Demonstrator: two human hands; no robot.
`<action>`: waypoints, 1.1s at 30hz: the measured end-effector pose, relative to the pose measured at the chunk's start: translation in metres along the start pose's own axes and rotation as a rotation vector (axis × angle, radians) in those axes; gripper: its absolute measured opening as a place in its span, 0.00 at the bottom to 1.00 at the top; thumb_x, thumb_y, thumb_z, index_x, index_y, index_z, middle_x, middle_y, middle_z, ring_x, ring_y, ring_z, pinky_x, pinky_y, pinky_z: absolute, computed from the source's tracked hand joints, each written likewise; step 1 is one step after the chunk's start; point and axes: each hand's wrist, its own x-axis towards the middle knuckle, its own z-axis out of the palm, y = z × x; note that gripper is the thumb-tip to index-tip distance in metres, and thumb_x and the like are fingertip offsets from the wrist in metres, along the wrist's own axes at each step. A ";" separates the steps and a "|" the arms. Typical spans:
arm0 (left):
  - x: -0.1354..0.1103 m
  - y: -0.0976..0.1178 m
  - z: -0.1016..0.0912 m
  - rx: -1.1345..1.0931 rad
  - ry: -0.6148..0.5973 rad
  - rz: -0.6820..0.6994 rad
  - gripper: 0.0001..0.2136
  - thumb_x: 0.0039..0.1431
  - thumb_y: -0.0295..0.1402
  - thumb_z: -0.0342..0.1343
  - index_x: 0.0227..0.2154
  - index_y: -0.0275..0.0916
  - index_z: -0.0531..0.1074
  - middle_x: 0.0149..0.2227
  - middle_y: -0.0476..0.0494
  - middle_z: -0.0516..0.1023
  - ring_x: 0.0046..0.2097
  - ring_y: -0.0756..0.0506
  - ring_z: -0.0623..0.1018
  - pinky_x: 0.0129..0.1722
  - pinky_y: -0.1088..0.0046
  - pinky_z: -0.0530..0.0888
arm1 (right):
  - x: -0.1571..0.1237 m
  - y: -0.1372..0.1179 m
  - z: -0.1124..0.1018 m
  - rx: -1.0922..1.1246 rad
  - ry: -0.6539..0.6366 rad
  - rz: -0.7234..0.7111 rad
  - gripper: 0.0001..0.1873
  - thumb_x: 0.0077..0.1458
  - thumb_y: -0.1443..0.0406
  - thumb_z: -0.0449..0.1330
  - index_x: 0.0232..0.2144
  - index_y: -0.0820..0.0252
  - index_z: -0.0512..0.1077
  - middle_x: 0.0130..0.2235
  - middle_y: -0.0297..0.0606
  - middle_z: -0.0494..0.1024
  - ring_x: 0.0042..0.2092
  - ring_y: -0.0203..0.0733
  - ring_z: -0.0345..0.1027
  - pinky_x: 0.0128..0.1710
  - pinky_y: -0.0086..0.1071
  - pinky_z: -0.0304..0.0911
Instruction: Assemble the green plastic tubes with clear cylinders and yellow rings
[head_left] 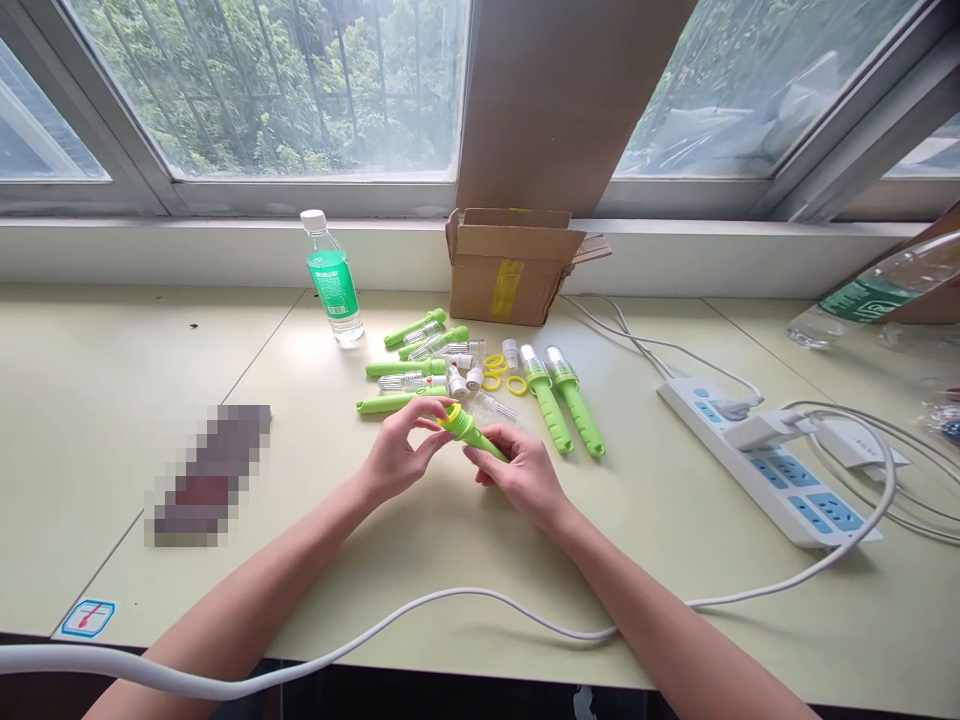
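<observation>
In my right hand (527, 474) is a light green plastic handle (472, 436), its threaded end tilted up to the left. My left hand (399, 452) pinches a yellow ring (448, 416) at that threaded end, thumb below and fingers above. Just beyond my hands lie several more green handles (405, 368), clear ribbed plastic tubes (495, 408) and small white cylindrical pieces (456, 382). Several loose yellow rings (516, 386) rest beside them. To the right, two green sticks with clear caps (551, 405) lie side by side.
A water bottle (332, 285) and an open cardboard box (510, 270) stand near the window. On the right lies a power strip (765, 465) with plugs and cables. A white cable (465, 592) crosses the table's front. A blurred dark object (214, 475) lies left.
</observation>
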 end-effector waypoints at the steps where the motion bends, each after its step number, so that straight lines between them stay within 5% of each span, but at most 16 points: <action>1: 0.000 0.000 0.000 0.005 0.007 -0.001 0.06 0.58 0.29 0.56 0.37 0.39 0.66 0.45 0.41 0.75 0.46 0.46 0.77 0.41 0.66 0.79 | 0.000 0.000 0.000 0.016 -0.007 0.008 0.13 0.48 0.57 0.65 0.33 0.60 0.74 0.24 0.32 0.72 0.22 0.36 0.68 0.22 0.30 0.66; 22: -0.003 -0.005 0.003 0.113 0.052 0.032 0.04 0.58 0.31 0.56 0.33 0.38 0.66 0.43 0.41 0.77 0.41 0.47 0.78 0.38 0.67 0.79 | 0.001 -0.003 -0.003 0.065 -0.104 0.041 0.15 0.51 0.54 0.62 0.30 0.61 0.71 0.26 0.34 0.73 0.23 0.35 0.68 0.24 0.29 0.63; 33: -0.004 -0.005 0.003 0.045 -0.001 0.025 0.06 0.59 0.29 0.54 0.40 0.39 0.65 0.46 0.40 0.75 0.46 0.45 0.77 0.41 0.65 0.79 | 0.002 -0.007 -0.005 0.077 -0.165 0.079 0.16 0.54 0.53 0.58 0.30 0.61 0.71 0.25 0.35 0.75 0.21 0.33 0.66 0.19 0.26 0.56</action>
